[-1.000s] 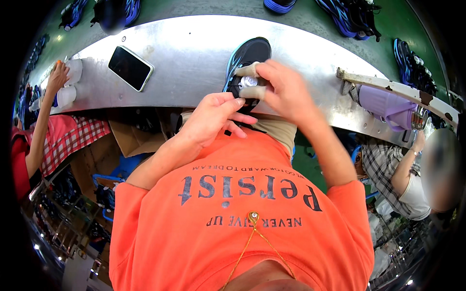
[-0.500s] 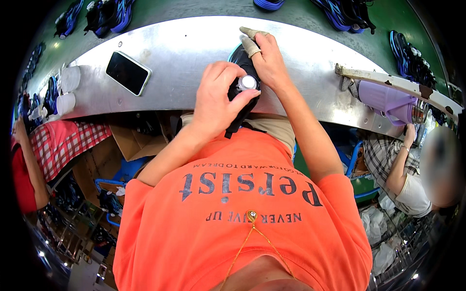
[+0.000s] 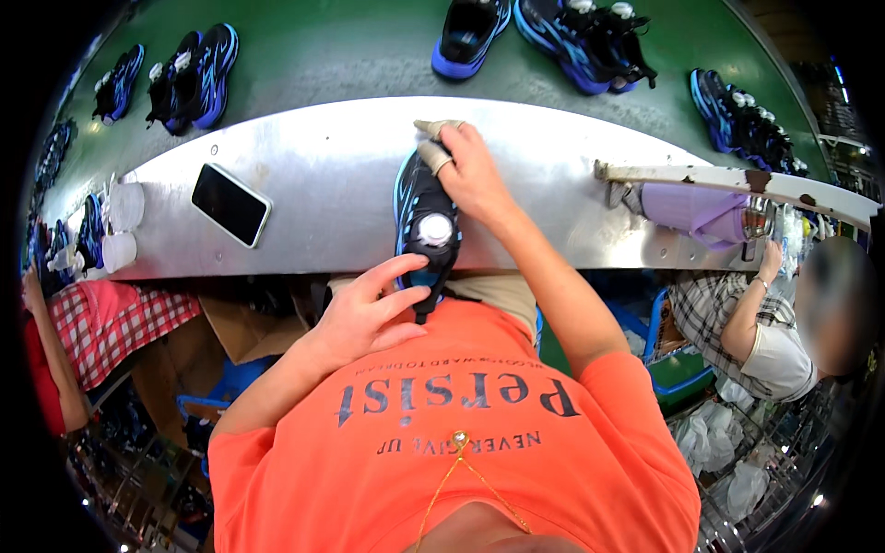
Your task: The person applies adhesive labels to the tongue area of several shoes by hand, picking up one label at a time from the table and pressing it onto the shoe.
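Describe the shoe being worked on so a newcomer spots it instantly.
Find the curved metal bench in front of the green belt. At its middle lies a black-and-blue shoe, right hand over its far end, left hand at its near end. Unlike the belt's shoes, it lies on the bench.

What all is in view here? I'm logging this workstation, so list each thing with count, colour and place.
Shoe: one, black and blue with a round white dial, on the metal bench before the person.
Phone: one, black, bench left.
Cups: two, white, bench far left.
Shoes on belt: several, black and blue, along the green conveyor.
Purple item: one, under the rusty bar at right.
Co-workers: checked sleeve left, checked shirt right.
Left hand: open, fingertips at the shoe's heel.
Right hand: taped finger, resting on the shoe's toe end.
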`<state>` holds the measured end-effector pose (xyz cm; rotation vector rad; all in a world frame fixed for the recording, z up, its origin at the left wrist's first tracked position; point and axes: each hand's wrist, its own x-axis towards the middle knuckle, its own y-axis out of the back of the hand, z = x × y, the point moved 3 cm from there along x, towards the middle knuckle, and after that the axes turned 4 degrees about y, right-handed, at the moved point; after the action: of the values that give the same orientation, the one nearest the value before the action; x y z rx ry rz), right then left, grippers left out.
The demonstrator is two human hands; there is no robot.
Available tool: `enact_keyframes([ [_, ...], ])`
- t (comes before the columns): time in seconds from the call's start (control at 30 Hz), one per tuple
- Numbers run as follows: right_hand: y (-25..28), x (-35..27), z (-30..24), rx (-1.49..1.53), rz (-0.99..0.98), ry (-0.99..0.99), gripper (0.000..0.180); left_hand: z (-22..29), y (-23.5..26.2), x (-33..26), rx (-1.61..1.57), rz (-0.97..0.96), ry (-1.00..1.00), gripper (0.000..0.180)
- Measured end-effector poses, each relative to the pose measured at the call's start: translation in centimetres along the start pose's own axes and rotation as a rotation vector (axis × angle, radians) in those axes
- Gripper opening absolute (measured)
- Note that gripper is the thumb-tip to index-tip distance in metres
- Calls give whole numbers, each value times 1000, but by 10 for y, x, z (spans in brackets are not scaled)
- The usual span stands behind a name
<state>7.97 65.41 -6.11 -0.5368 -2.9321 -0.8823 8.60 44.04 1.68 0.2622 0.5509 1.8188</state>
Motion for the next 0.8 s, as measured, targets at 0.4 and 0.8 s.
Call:
enact_keyframes([
  [0.4,179,54,57,-586,428,-17,31,-35,142,154,-21,678,-157,10],
  [0.8,196,88,94,-1056,-152,-322,44,-111,112,195,454,594,29,26],
])
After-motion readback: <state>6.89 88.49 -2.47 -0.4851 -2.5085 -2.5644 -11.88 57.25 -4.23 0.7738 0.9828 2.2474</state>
